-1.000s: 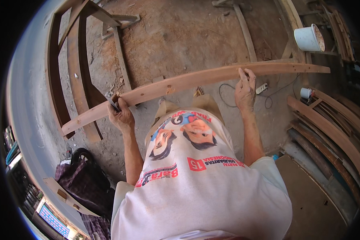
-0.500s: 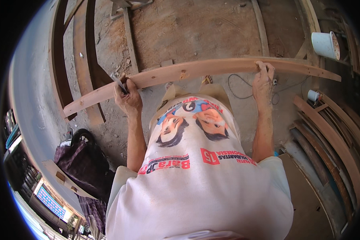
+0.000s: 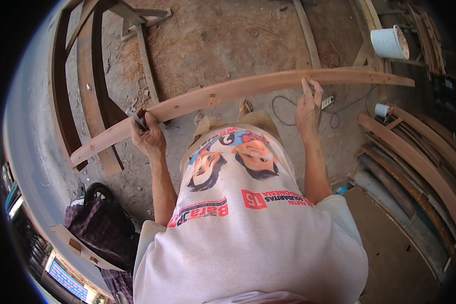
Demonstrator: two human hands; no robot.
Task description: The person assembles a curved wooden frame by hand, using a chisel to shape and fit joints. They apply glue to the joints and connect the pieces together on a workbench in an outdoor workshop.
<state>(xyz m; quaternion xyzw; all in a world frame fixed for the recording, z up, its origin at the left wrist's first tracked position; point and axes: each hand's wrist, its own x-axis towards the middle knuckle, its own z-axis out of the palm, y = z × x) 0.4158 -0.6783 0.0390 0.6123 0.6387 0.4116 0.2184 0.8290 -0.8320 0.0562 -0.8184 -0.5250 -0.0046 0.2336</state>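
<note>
A long reddish-brown wooden plank stretches crosswise in front of me, its left end lower in the view. At its near edge, left of the middle, my left hand is closed round a small tool with a grey metal part and a dark part; its exact kind is unclear. My right hand grips the plank's near edge right of the middle, fingertips on the wood and the thumb mostly hidden.
Wooden frame beams stand at the left. A white bucket sits at the far right, above a small white can and stacked boards. A power strip with a cable lies on the floor. Dark checked cloth hangs lower left.
The whole scene has shifted left in the view as my head turned slightly. Both hands keep their places along the plank, and the tool is still in my left hand.
</note>
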